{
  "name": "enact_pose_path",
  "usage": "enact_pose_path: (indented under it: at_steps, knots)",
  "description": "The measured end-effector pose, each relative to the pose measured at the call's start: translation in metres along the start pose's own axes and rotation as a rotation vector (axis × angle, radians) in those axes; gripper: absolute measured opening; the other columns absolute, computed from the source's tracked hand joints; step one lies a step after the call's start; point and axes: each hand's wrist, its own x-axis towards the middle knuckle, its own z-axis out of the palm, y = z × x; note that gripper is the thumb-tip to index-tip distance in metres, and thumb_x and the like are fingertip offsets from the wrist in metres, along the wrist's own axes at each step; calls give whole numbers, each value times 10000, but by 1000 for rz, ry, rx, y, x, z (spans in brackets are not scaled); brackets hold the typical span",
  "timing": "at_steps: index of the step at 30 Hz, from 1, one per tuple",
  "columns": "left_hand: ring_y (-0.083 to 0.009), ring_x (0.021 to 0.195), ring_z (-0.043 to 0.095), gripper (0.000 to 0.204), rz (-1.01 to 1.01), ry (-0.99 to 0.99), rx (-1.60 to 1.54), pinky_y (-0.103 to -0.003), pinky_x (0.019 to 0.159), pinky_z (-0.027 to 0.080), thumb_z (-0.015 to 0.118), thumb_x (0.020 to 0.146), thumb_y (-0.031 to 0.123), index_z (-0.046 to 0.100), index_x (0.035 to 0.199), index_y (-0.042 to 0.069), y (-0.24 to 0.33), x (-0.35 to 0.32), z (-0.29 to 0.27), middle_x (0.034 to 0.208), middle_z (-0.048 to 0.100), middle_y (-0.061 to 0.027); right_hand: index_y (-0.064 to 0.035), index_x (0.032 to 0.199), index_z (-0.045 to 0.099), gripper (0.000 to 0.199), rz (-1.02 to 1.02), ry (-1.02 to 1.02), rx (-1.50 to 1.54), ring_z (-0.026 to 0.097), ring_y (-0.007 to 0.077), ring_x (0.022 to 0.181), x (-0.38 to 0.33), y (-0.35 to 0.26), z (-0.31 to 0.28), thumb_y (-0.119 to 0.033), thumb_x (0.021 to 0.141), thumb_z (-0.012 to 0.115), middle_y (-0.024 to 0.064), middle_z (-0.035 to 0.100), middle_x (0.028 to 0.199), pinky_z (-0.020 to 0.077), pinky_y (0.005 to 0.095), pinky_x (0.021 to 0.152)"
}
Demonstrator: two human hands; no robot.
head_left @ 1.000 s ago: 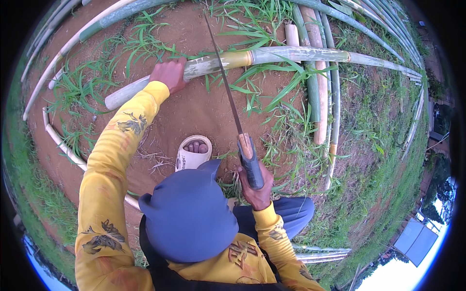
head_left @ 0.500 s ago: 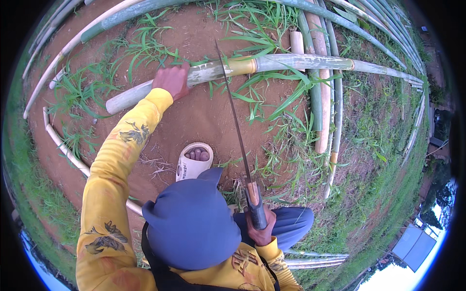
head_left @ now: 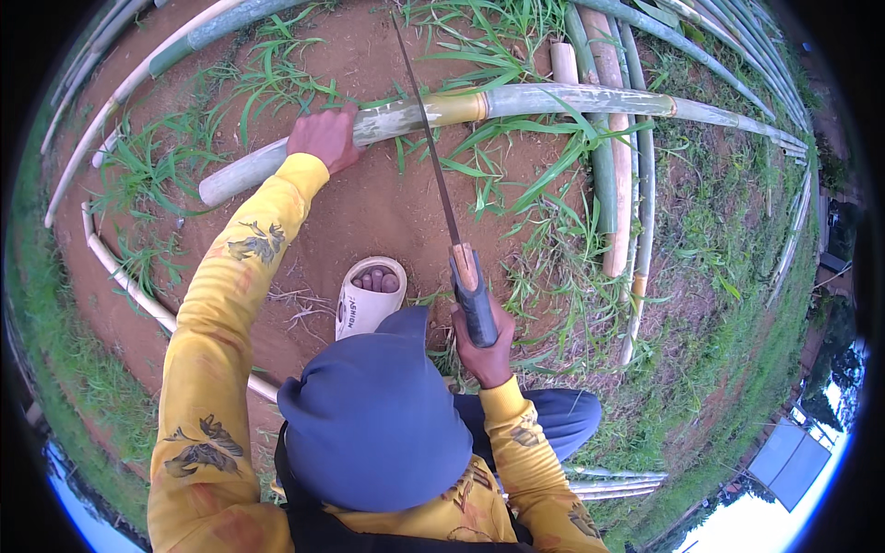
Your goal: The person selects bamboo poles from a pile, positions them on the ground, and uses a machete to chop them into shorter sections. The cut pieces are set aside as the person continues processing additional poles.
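A thick greenish-grey bamboo pole (head_left: 576, 99) runs across in front of me from left to right. Its cut end is at the left. My left hand (head_left: 325, 140) grips it from above, a little way in from that end. The handsaw (head_left: 437, 175) lies with its long narrow blade crossing the pole, just right of my left hand. Closed round its dark handle is my right hand (head_left: 487, 348), near my knee. The blade's tip reaches past the pole's far side. How deep the blade sits in the bamboo cannot be made out.
More bamboo poles (head_left: 604, 175) lie crosswise beneath the pole at right, beside a short cut piece (head_left: 564, 63). A curved thin pole (head_left: 129, 288) rests at left. Grass tufts (head_left: 152, 170) grow from the brown soil. My foot in a cream clog (head_left: 371, 300) stands near the middle.
My right hand has pushed the saw forward, away from my body, so more of the blade extends beyond the pole. My left hand stays on the pole, which has shifted slightly.
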Motion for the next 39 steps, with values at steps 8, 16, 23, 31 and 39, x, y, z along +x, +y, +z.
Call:
enact_pose_path:
  at_steps: [8,16,23,31,39]
  knots:
    - [-383,905,732,494,0,-40,4,-500,818,574,755,793,347,608,1160,52,-3,-5,2,944,741,-204,-24,1108,692,264,44,52,-66,703,199,828,-87,-10,-22,4,846,711,107,716,935,544,341,796]
    - [-376,911,735,484,18,-74,8,-494,808,578,758,794,339,605,1150,49,-1,0,-2,964,742,-204,-6,1002,677,147,7,-22,54,595,140,721,25,7,9,-8,856,690,72,644,809,500,310,690]
    - [-379,903,733,465,-4,-54,6,-500,807,579,754,794,316,604,1143,47,-2,-8,8,956,742,-200,-5,985,673,132,105,-30,-27,604,173,707,-39,-2,-23,-9,856,698,85,651,798,508,341,714]
    - [-390,898,730,572,5,-74,29,-514,803,574,762,795,415,578,1233,95,-12,5,4,972,745,-184,-20,1016,690,181,187,-21,33,683,171,862,-81,0,-28,11,838,691,100,684,886,521,335,771]
    - [-381,881,736,461,26,-42,9,-494,799,579,750,794,311,605,1149,54,-2,2,6,954,742,-204,10,1026,667,148,35,-111,-22,606,143,778,26,14,-4,-5,881,688,95,654,859,505,321,737]
